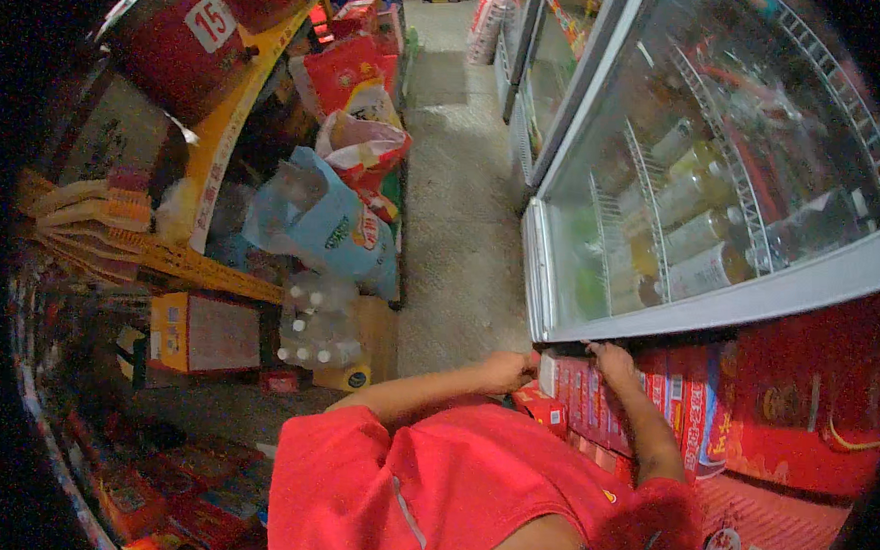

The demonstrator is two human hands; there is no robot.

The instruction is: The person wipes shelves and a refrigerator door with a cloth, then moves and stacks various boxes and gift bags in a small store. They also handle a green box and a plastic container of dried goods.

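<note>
A row of red and pink cartons (585, 396) is stacked right beside a glass-door display refrigerator (730, 300). My right hand (615, 365) reaches over these cartons, its fingertips at the dark gap along the refrigerator's side. At the near end of the row, my left hand (509, 372) is bent in close to the body, by the edge of a white-ended carton (548, 373). A small red box (541, 408) lies just below that hand. The fingers of both hands are partly hidden, so any grip is unclear.
Concrete aisle floor (454, 275) runs ahead between the refrigerator and the left shelves. Along its left side stand a blue plastic bag (333, 220), red-and-white bags (361, 138) and white-capped bottles (314, 329). A yellow shelf edge (226, 140) juts at upper left. Large red cartons (806, 411) stand at right.
</note>
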